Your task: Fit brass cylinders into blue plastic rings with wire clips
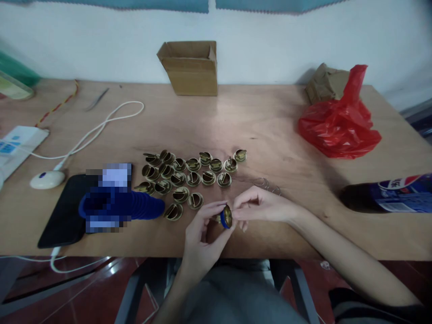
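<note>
My left hand (201, 238) and my right hand (258, 206) meet above the near edge of the wooden table (270, 121). Both pinch one small round part (227, 216), brass-coloured with a blue rim. Just behind my hands, several similar brass round parts (189, 173) lie in rows on the table. A row of stacked blue pieces (141, 207) lies to the left of them. A few thin wire rings (266, 184) rest right behind my right hand.
An open cardboard box (191, 67) stands at the back by the wall. A red plastic bag (340, 123) and crumpled brown paper (326, 83) lie back right, a cola bottle (391, 193) at the right edge. A black phone (64, 211), white mouse (47, 179) and cable (101, 126) are left.
</note>
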`<state>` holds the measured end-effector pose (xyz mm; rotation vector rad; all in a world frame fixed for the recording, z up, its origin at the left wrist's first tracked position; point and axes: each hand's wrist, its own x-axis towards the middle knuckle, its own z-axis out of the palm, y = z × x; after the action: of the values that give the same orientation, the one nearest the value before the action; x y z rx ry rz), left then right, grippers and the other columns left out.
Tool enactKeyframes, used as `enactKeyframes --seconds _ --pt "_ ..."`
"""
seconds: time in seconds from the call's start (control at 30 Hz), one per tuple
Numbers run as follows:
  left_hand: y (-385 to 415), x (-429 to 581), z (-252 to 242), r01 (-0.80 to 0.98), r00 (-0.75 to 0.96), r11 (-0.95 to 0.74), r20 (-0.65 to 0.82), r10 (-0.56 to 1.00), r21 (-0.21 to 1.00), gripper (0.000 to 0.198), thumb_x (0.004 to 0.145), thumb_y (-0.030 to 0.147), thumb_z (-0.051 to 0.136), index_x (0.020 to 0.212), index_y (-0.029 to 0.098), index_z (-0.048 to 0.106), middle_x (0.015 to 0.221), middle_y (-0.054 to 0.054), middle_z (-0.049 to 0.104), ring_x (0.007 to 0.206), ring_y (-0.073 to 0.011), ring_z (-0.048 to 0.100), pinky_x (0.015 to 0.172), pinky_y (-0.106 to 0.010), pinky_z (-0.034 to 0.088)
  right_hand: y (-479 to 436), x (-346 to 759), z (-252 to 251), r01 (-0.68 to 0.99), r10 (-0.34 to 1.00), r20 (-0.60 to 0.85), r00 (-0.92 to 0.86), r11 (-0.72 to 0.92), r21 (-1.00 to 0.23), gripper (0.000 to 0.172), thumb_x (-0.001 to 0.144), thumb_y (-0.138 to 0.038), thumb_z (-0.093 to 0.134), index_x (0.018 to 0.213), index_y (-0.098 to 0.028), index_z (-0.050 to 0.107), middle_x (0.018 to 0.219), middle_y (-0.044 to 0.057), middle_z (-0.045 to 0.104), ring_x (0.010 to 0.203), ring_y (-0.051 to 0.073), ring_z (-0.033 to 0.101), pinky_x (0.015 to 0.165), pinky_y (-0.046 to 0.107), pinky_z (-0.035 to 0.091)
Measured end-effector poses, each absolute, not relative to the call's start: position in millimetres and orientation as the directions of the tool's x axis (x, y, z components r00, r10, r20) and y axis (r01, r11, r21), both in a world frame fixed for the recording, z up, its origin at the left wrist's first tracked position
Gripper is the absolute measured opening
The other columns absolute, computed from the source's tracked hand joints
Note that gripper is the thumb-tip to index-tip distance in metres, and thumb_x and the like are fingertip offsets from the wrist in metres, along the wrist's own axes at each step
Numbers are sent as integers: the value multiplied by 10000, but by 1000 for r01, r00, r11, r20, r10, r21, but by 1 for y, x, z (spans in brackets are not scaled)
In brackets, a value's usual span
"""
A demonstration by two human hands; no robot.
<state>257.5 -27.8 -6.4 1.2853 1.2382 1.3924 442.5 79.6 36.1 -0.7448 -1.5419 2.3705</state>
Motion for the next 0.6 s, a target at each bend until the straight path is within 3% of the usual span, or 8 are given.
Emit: enactKeyframes --seconds 0.2,0.43,0.6 --pt "-28 258 -5 46 -112 -139 144 983 989 393 825 115 789 1170 275 686 1244 -58 717 1181 -212 696 1011 -328 586 79 444 36 55 429 -284 -857 -472 -880 254 897 -405 768 867 -159 716 644 -46 661 541 73 605 581 207 521" --pt "-28 256 -6 52 -101 -128 132 986 990 404 826 122 791 1182 281 685 1252 -61 715 1179 -220 693 1020 -341 582 79 444 35 90 387 -334 -860 -530 -843 274 858 -389 814 833 -144 694 694 -33 691 560 68 636 600 205 556" --pt "-28 256 -9 79 -93 -152 159 983 985 430 825 109 787 1204 277 671 1239 -55 716 1154 -198 701 1012 -317 585 79 445 35 69 374 -315 -872 -544 -836 275 891 -402 784 930 -134 733 800 14 754 615 86 680 655 231 583"
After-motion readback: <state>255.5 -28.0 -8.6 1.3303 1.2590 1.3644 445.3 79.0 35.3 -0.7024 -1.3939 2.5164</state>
